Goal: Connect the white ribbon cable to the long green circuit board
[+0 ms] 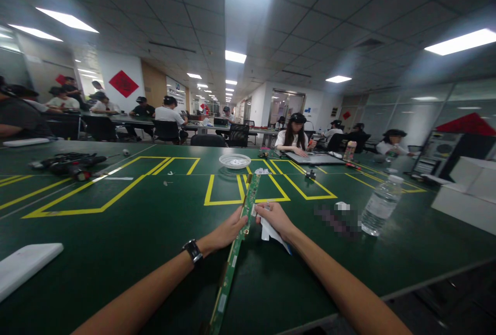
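A long, narrow green circuit board (232,260) stands tilted in front of me, its lower end running out of the bottom of the view. My left hand (231,226) grips it around the middle, thumb on its face. Close to the board's right edge, my right hand (276,219) is closed on a crumpled white wipe (267,230), which hangs down below the fingers. The fingertips of that hand are at the board's edge; whether they press on it I cannot tell.
On the green table (155,283) stand a white round basket (235,161) and a water bottle (382,206). Cables and tools (72,164) lie at left, near a white slab (27,268). White boxes (468,190) are at right. Across the table sits a person (296,136) behind a flat panel.
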`<state>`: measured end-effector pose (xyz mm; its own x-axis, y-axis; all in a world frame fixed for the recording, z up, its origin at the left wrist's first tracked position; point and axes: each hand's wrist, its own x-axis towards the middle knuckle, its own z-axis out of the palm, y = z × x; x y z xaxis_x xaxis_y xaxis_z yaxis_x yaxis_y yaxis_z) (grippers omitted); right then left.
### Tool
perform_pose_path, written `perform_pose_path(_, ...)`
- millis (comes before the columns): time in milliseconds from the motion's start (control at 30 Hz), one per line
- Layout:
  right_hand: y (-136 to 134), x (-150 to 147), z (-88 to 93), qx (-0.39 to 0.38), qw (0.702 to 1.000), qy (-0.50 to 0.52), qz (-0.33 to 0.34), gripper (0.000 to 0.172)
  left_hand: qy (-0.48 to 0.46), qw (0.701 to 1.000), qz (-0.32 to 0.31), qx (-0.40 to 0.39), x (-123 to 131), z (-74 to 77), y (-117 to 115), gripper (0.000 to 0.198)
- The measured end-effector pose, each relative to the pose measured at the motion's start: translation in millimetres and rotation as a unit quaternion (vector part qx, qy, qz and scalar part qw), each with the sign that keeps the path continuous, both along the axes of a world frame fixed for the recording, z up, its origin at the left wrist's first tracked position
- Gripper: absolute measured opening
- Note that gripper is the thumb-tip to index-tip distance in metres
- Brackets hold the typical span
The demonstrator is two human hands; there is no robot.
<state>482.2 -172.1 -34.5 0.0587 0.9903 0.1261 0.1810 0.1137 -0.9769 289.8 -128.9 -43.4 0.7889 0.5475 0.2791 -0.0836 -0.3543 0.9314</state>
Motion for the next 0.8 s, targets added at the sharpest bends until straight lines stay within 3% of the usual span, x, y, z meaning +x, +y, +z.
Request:
perform_pose_path(400, -1.3, -5.4, -5.0, 0.013, 1.000, 0.002, -0.006, 0.026, 0.015, 0.998, -0.008, 0.057, 0.0, 1.4, 1.3, 0.052)
perform_pose_path(533, -2.5, -4.2, -3.3, 0.013, 1.000, -0.007, 0.003, 0.027, 0.021, 0.999, -0.015, 0.045, -2.1, 4.7, -1.5, 0.052)
perform_pose_path(800, -1.4, -11.2, -3.1, 0.022, 0.999, 0.028, -0.005, 0.025, 0.021, 1.000, -0.008, 0.007, 1.7, -4.4, 1.8, 0.052)
